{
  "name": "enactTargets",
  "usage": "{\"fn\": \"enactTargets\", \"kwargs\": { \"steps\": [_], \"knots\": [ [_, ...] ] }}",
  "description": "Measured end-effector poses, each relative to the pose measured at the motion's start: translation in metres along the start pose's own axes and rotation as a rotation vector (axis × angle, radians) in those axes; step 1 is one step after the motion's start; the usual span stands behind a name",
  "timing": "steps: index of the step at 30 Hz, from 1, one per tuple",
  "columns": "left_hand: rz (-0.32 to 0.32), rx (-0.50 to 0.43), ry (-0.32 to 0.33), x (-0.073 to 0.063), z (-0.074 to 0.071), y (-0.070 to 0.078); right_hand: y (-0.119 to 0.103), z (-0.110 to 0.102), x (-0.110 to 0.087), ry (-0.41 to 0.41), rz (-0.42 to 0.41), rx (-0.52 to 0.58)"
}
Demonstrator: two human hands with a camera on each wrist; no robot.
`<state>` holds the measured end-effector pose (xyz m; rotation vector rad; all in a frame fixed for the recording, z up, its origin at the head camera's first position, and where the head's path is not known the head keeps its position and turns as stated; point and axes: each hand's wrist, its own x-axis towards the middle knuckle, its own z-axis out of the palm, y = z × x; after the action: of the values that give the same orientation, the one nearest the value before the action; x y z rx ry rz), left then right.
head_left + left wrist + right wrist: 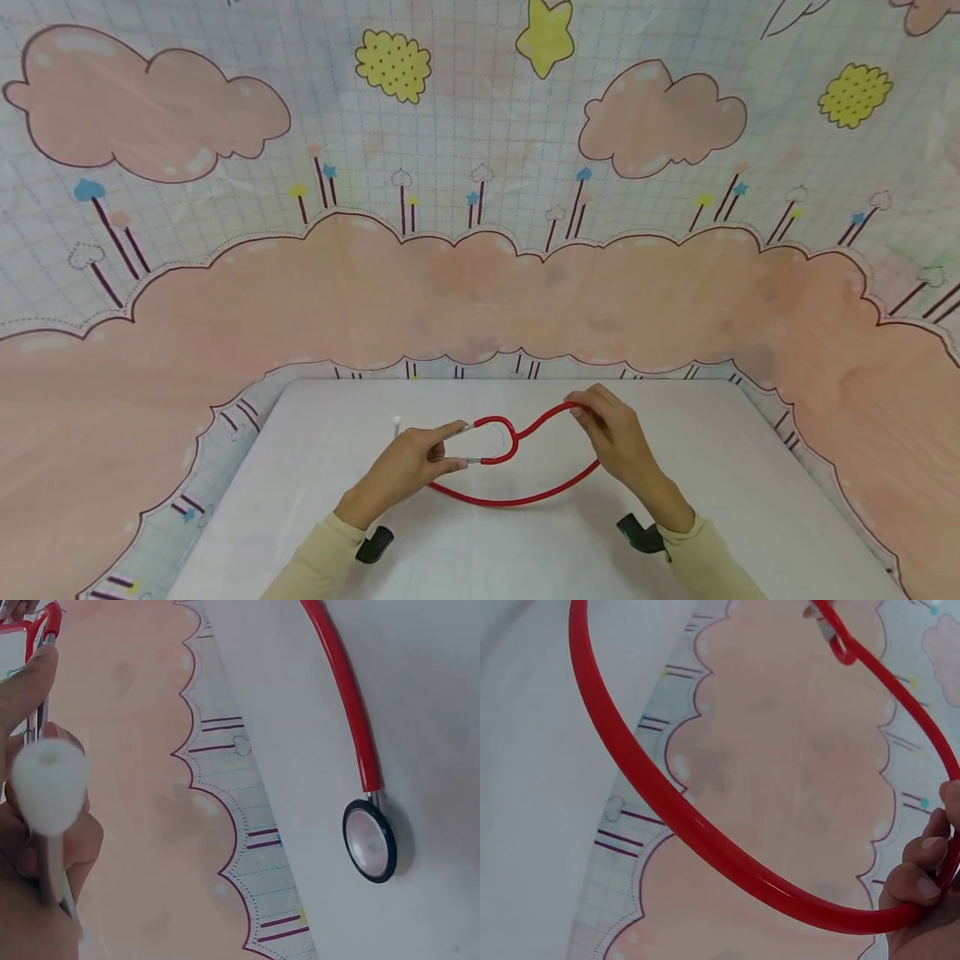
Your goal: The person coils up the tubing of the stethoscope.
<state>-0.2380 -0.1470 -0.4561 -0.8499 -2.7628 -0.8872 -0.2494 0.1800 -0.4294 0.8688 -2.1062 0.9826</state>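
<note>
A red stethoscope (pixel 516 502) is stretched between my two hands above the white table. My left hand (pixel 411 454) grips the metal ear tubes, its thumb along one of them; a white eartip (pixel 49 784) pokes out large in the left wrist view. With curled fingers my right hand (pixel 611 429) holds the red tubing, which bends back there and sags in a loop toward the left. In the left wrist view the round chest piece (pixel 370 840), black-rimmed with a pale face, hangs at the tube's end close over the table.
The white table (pixel 525 550) reaches back to a wall cloth (pixel 465 292) printed with clouds and stars. Dark wrist-worn devices show beside the left sleeve (pixel 318 554) and the right sleeve (pixel 705 554).
</note>
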Motion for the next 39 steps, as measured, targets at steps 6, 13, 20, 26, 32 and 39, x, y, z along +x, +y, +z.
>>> {"fn": "enactTargets", "kwargs": {
  "steps": [6, 13, 20, 26, 32, 39],
  "knots": [
    [0.027, -0.008, -0.068, 0.000, -0.004, 0.008, -0.005, -0.002, 0.011, -0.039, -0.039, 0.069],
    [0.057, 0.001, -0.076, -0.002, -0.004, 0.014, -0.009, 0.001, 0.022, -0.079, -0.052, 0.081],
    [0.137, -0.007, -0.087, -0.002, -0.006, 0.026, -0.030, 0.002, 0.039, -0.082, -0.128, 0.142],
    [0.199, -0.004, -0.074, -0.001, -0.007, 0.037, -0.049, -0.001, 0.049, -0.108, -0.143, 0.177],
    [0.237, 0.000, -0.045, 0.000, -0.006, 0.044, -0.023, 0.015, 0.041, -0.182, -0.103, 0.194],
    [0.263, -0.011, -0.017, 0.001, -0.004, 0.049, -0.020, 0.027, 0.040, -0.253, -0.093, 0.163]
  ]
}}
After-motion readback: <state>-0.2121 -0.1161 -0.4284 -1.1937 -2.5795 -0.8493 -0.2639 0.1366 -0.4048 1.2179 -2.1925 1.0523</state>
